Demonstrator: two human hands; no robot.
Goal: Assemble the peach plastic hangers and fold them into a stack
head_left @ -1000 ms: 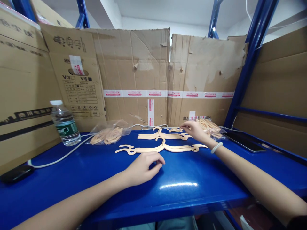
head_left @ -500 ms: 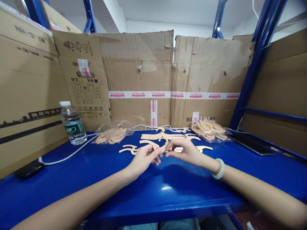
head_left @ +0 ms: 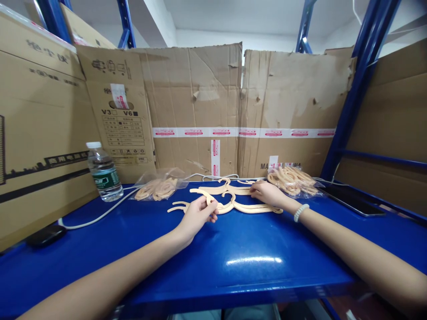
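My left hand is closed, with a beige curved hanger piece pinched between thumb and fingers above the table. Just behind and right of it lies a beige hanger with its hook upward, its left part partly hidden by that hand. My right hand is stretched to the back row, fingers curled down at the right end of a second beige hanger. Whatever its fingertips grip is hidden. Small forked beige pieces lie left of my left hand.
Clear plastic bags of beige parts sit at the back left and back right. A water bottle, white cable and black device are at left. A dark phone-like slab lies right. Cardboard panels stand behind.
My right hand has left the spot beside my left hand and moved back and right to the far hanger. My left hand still holds its piece, shifted slightly left.
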